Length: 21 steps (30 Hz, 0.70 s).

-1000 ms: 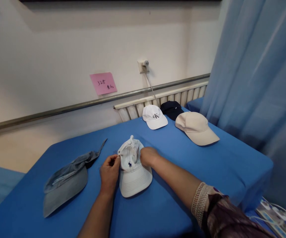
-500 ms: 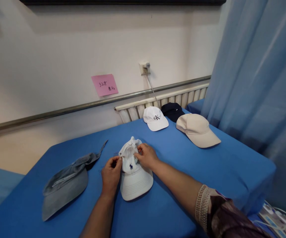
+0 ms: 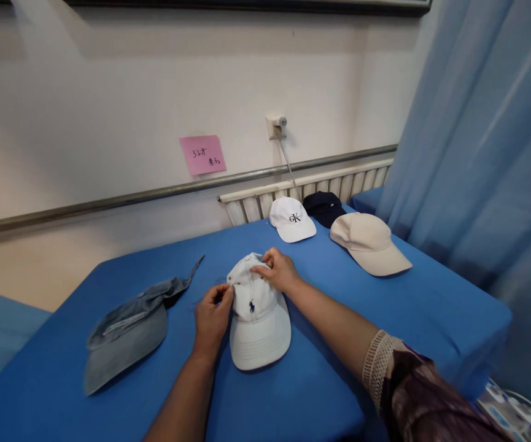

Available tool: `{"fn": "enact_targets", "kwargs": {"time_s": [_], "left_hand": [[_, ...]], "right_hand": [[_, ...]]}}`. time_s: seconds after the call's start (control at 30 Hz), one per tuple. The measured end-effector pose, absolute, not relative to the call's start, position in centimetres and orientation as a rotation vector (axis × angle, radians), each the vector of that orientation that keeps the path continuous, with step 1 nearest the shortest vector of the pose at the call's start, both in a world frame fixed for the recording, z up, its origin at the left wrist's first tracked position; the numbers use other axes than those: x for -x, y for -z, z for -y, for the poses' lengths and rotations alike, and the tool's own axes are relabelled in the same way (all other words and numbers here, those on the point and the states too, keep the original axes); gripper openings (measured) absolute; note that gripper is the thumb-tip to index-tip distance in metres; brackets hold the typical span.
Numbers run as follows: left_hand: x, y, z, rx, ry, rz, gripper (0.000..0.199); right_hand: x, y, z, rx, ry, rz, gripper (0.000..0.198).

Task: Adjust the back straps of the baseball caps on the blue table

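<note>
A pale baseball cap [image 3: 259, 334] with a small dark horse-and-rider emblem lies on the blue-covered table, its brim toward me. At its left side, my left hand [image 3: 213, 313] pinches the crown's edge between thumb and fingers. My right hand [image 3: 280, 270] is closed on the upper right of the crown, with the thumb over the front cloth; the fingertips behind are partly hidden. To the left, a crumpled grey-blue cap [image 3: 129, 334] rests with its strap end pointing up and away.
Farther back stand a white cap [image 3: 293, 221] with dark letters, a navy cap [image 3: 324, 207] and a beige cap [image 3: 370, 242]. Behind the blue table [image 3: 334, 294] are a radiator [image 3: 256, 205], a rail and a plugged-in cord. A blue curtain [image 3: 472, 153] hangs at right.
My right hand has moved up toward the top of the pale cap's crown. The crown's top, peaked before, now looks smoother and rounder. My left hand stays at the left edge.
</note>
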<state>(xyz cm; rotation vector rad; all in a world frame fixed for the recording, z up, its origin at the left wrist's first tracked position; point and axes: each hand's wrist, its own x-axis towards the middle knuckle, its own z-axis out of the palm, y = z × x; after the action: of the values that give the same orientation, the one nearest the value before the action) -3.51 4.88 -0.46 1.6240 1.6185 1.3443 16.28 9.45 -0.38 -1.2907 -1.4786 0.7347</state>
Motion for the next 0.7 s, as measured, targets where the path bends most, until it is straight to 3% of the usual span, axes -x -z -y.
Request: {"fn": "enact_targets", "kwargs": {"time_s": [0.5,0.63,0.7], "left_hand": [[3.0,-0.2,-3.7,-1.625,-1.35,-1.593,0.035],[3.4,-0.4,-3.5,-1.539,-1.447,-1.67,0.036],[3.6,-0.5,-3.4,-1.482,-1.482,-1.683,0.037]], "right_hand": [[-18.4,1.2,-5.9,1.218,-0.533,1.052,0.034],[-18.7,0.8,0.1,1.221,-0.769,1.068,0.034],[-18.4,0.9,4.2,1.188,-1.168,1.029,0.043]]}}
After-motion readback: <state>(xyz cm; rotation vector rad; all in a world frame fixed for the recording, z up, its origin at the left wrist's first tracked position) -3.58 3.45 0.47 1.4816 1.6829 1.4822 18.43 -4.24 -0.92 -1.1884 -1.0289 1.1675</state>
